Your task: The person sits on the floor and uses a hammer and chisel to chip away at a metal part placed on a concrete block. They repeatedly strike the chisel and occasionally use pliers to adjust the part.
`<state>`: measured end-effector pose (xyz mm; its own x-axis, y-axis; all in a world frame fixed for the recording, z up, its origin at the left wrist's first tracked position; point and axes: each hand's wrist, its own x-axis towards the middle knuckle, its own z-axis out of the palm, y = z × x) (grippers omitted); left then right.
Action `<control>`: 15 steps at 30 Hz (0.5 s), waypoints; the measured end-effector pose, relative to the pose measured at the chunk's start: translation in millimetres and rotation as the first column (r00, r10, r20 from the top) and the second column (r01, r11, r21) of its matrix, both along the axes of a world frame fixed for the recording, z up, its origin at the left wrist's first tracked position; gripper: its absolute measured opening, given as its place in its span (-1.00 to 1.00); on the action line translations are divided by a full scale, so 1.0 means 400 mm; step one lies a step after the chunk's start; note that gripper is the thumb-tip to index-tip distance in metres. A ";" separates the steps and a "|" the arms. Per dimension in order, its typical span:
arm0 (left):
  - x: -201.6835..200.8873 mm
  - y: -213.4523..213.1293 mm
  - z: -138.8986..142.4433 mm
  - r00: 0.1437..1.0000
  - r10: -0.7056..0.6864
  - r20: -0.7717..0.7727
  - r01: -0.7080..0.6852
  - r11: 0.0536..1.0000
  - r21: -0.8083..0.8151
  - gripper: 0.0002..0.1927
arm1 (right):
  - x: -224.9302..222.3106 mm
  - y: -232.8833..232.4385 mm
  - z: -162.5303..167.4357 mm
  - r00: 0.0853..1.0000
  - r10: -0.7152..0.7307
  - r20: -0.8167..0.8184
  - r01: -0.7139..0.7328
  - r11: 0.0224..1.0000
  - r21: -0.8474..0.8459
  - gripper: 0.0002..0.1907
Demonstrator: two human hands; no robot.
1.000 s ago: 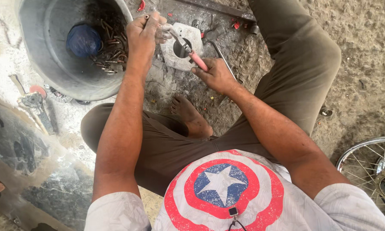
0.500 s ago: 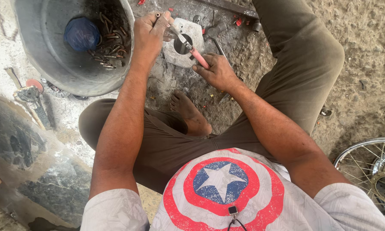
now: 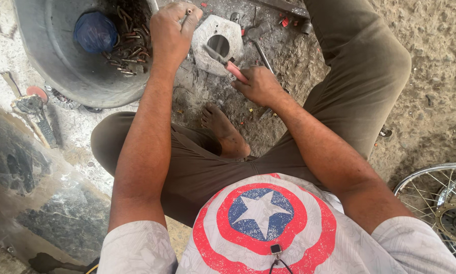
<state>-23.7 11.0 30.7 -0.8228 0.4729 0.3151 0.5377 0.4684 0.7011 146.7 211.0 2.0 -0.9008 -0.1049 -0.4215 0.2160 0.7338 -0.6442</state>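
I wear a pale short-sleeved shirt [image 3: 268, 238] with a faint grey pattern, its chest printed with red and white rings around a blue disc and white star. My trousers [image 3: 359, 66] are olive-brown, my foot [image 3: 225, 129] bare, my forearms uncovered.

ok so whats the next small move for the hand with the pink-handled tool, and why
Probably press the tool's tip down into the round hole. The right hand grips the pink-handled tool with its metal end lying across the opening of the grey hexagonal plate, angled rather than seated. The left hand pinches a small metal piece beside the plate, which lies flat on the ground.
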 end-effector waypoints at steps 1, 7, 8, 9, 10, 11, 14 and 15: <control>-0.003 -0.001 -0.003 0.994 -0.034 -0.104 0.033 0.999 -0.017 -0.87 | 0.000 0.002 -0.002 0.994 0.052 -0.092 -0.048 0.998 0.052 -0.67; -0.003 -0.003 -0.014 0.996 -0.033 -0.080 0.029 0.998 -0.055 -0.84 | -0.003 0.017 0.025 0.918 -0.211 -0.336 0.206 0.977 -0.049 -0.70; 0.000 -0.002 -0.016 0.995 -0.041 -0.086 0.034 0.996 -0.081 -0.86 | -0.003 0.018 0.032 0.877 -0.213 -0.432 0.204 0.977 -0.068 -0.71; 0.003 -0.001 -0.020 0.995 -0.052 -0.091 0.042 0.993 -0.107 -0.87 | -0.003 0.021 0.039 0.826 -0.216 -0.521 0.201 0.976 -0.086 -0.71; 0.007 0.002 -0.025 0.993 -0.065 -0.094 0.052 0.990 -0.133 -0.89 | -0.003 0.023 0.044 0.766 -0.219 -0.604 0.198 0.975 -0.102 -0.70; 0.008 0.006 -0.031 0.991 -0.084 -0.101 0.069 0.987 -0.142 -0.92 | -0.003 0.026 0.048 0.742 -0.155 -0.653 0.188 0.982 -0.020 -0.71; 0.012 0.013 -0.052 0.994 -0.092 -0.058 0.080 0.979 -0.186 -0.91 | -0.005 0.031 0.046 0.728 -0.056 -0.683 0.186 0.975 0.119 -0.70; 0.011 0.016 -0.060 0.998 -0.062 -0.008 0.059 0.974 -0.217 -0.90 | -0.006 0.032 0.042 0.761 -0.100 -0.641 0.201 0.976 0.086 -0.69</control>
